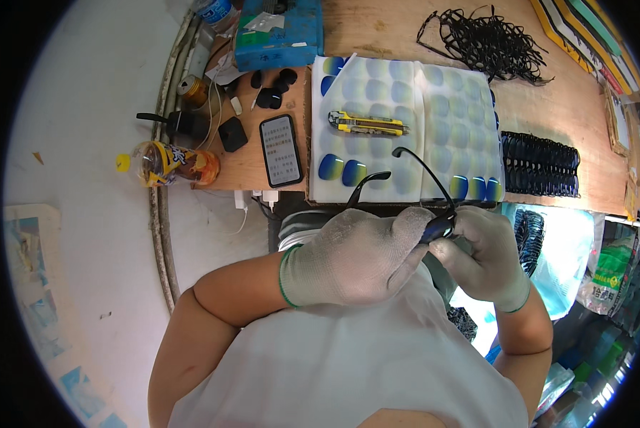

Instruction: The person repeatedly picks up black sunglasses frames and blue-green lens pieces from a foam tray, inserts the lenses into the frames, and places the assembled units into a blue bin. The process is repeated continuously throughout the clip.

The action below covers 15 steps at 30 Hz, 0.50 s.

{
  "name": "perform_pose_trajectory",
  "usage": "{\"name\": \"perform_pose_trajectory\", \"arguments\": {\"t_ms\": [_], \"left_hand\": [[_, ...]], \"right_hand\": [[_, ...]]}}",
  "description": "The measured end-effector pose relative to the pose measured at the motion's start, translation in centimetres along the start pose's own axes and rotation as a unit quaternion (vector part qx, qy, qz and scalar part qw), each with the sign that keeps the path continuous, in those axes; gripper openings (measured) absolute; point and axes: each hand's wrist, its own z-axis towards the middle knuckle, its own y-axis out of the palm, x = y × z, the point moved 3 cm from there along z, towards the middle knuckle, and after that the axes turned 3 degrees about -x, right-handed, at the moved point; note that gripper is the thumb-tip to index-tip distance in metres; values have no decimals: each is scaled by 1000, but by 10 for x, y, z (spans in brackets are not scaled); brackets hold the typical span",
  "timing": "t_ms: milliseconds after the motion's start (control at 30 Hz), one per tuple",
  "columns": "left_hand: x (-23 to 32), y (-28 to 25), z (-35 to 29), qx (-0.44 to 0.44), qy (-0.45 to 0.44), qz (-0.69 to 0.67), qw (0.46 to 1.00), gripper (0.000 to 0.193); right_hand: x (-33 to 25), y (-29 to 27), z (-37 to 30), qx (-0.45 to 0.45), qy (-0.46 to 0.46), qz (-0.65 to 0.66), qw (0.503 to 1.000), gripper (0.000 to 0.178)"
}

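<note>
Both my hands wear thin white gloves with green cuffs and meet in front of my chest. Between them is a pair of black-framed sunglasses point(438, 228), its two temples pointing up and away from me. My left hand point(359, 257) is closed round one side of the frame. My right hand point(488, 251) pinches the other side, fingertips next to a dark lens. Fingers hide much of the frame. Just beyond lies a box of tinted lenses under white paper point(405, 171), some blue-yellow lenses point(331, 167) uncovered. A yellow utility knife point(366, 124) rests on the paper.
Left of the box are a phone point(282, 151), loose dark lenses point(270, 98), a drink bottle point(170, 164) and a blue box point(279, 36). At right, black frames stand in a row point(541, 164); a pile of black temples point(484, 46) lies behind. A clear plastic bag point(566, 250) hangs below.
</note>
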Motion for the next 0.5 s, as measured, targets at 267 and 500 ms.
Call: {"name": "perform_pose_trajectory", "arguments": {"t_ms": [267, 500], "left_hand": [[2, 28, 31, -70, -19, 14, 997, 34], [9, 49, 73, -172, 12, 28, 985, 39]], "right_hand": [[58, 17, -40, 119, 66, 230, 964, 21], [83, 3, -76, 180, 88, 248, 948, 22]]}}
